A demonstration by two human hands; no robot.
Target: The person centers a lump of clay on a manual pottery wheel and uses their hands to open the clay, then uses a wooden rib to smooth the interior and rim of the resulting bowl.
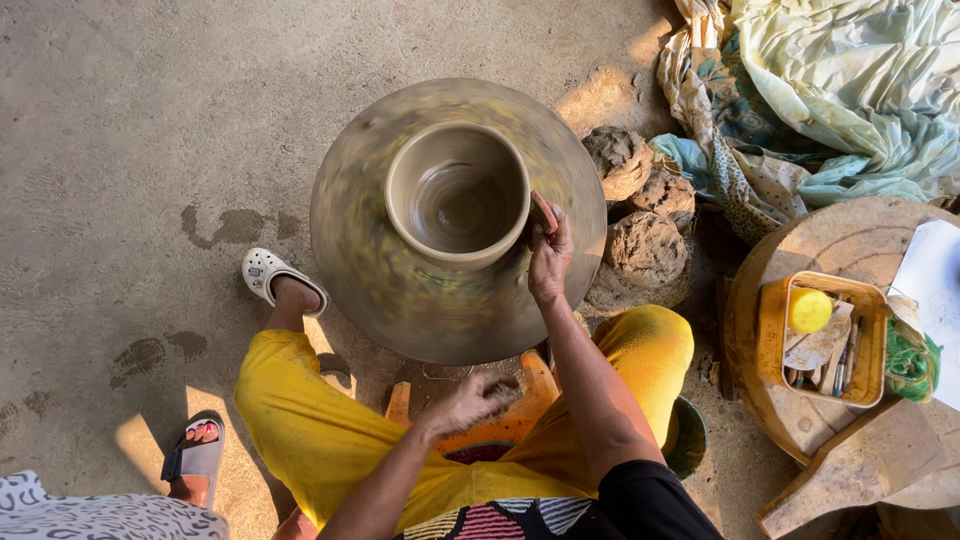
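Pot (458,195) stands upright, mouth up, on the blurred wheel (400,290). Right hand (549,250) pinches something hidden against its wall; left hand (472,398) hangs loosely curled, empty.

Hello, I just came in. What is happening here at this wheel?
A person in yellow trousers sits over a spinning potter's wheel, blurred by motion. A wide clay pot stands at its centre. The right hand touches the pot's outer wall at the rim. The left hand rests low, near an orange container between the knees, away from the pot. Lumps of raw clay lie beside the wheel, and a yellow tool box sits on a round stand. Another person's sandalled foot shows at lower left.
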